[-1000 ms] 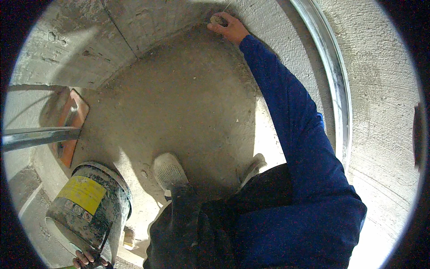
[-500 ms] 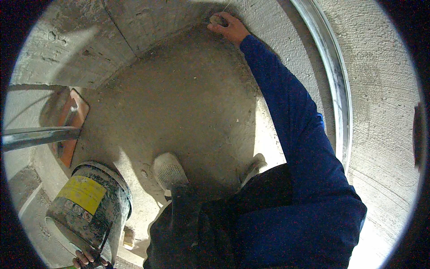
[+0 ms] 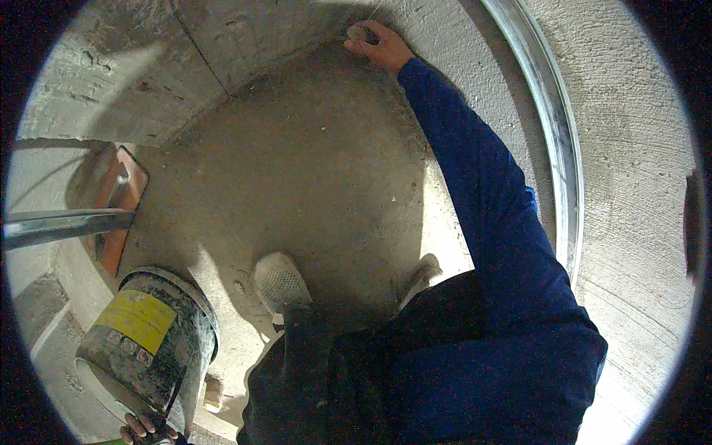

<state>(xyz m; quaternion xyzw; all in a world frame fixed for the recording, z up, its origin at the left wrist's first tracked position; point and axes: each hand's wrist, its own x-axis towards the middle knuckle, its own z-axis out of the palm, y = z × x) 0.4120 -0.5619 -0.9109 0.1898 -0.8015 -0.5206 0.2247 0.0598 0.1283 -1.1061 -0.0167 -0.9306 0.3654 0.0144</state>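
Note:
At the far end of the floor, my right hand (image 3: 383,52) reaches out to where the floor meets the concrete wall (image 3: 274,37). Its fingers and thumb curl round a small, roundish grey-brown lump (image 3: 357,33), whose kind I cannot make out. Only the fingers of my left hand (image 3: 139,429) show, at the lower left edge. They are curled on something dark beside a dirty dark bucket (image 3: 104,354) with a yellow label. A thin dark strip (image 3: 176,393) runs along the bucket's side toward that hand.
An orange-brown flat float (image 3: 113,252) leans at the left, partly behind a metal bar (image 3: 67,227). A long metal profile (image 3: 552,141) curves along the right, beside rough concrete (image 3: 623,170). A small pale block (image 3: 213,393) lies by the bucket. My left shoe (image 3: 280,284) is on the floor.

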